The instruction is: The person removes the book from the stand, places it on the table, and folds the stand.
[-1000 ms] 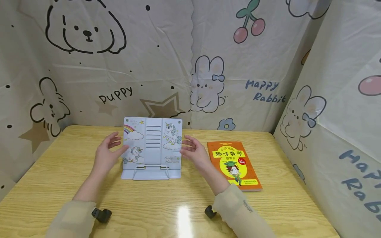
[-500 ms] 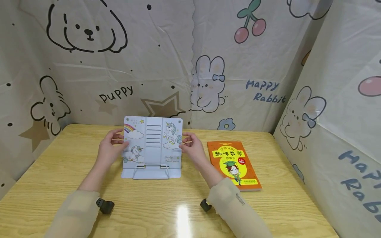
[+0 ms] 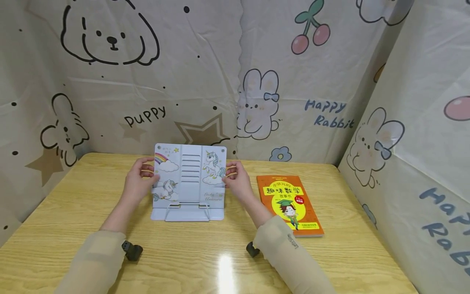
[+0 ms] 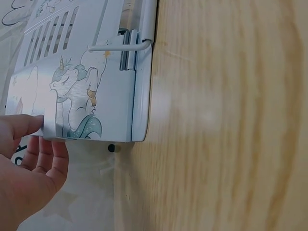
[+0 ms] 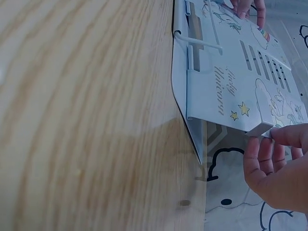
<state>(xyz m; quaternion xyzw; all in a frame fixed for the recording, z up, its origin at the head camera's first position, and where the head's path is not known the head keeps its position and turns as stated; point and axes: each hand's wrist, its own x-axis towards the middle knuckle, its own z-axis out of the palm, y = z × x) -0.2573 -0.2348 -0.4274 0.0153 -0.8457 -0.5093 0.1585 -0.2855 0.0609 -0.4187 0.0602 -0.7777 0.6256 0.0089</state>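
Note:
A pale book stand (image 3: 190, 192) with unicorn and rainbow prints stands upright on the table, tilted back, a wire page holder at its lower ledge. At its left edge my left hand (image 3: 136, 179) pinches the panel, thumb in front and fingers behind. The left wrist view shows that thumb by a small folded tab (image 4: 50, 115) on the edge. My right hand (image 3: 238, 181) grips the opposite edge the same way, by a matching tab (image 5: 260, 129) in the right wrist view. The stand's back is hidden.
An orange book (image 3: 290, 206) with a cartoon graduate on its cover lies flat to the right of the stand, partly behind the right forearm. Behind the wooden table (image 3: 191, 257) hangs a printed curtain (image 3: 205, 73), which also runs along the right side.
Both hands have come in from just beside the stand and now hold its side edges. The stand and the orange book have stayed in place.

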